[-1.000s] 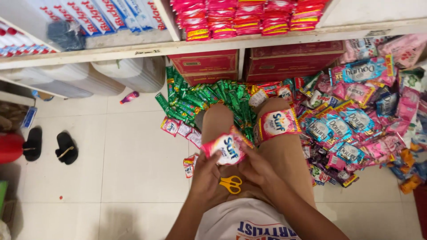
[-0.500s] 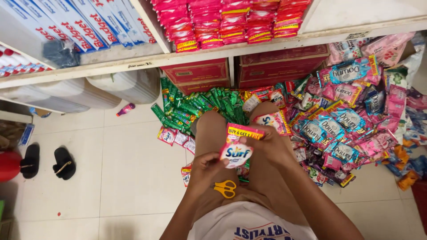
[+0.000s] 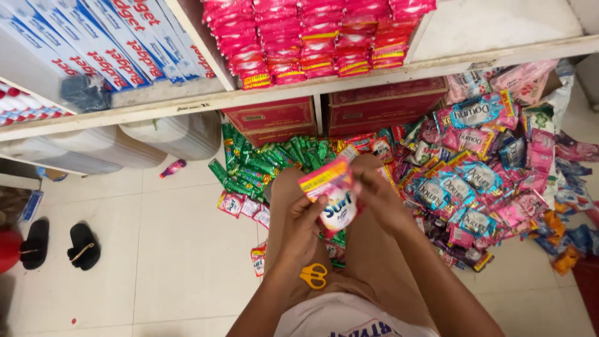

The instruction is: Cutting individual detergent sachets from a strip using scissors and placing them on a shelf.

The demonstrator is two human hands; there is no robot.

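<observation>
Pink sachet [image 3: 334, 198] with yellow top edge and a white-blue round patch, a bit crumpled, held upright above the knees. It sits between both hands. Left hand [image 3: 299, 234] curled around its left side and lower edge, thumb on the front. Right hand [image 3: 377, 193] closed on its right edge, fingers pinching. Yellow scissors [image 3: 314, 275] lie on the lap just below the left hand. Green packets [image 3: 262, 163] and pink-blue packets [image 3: 480, 175] piled on the floor [image 3: 156, 249] beyond.
</observation>
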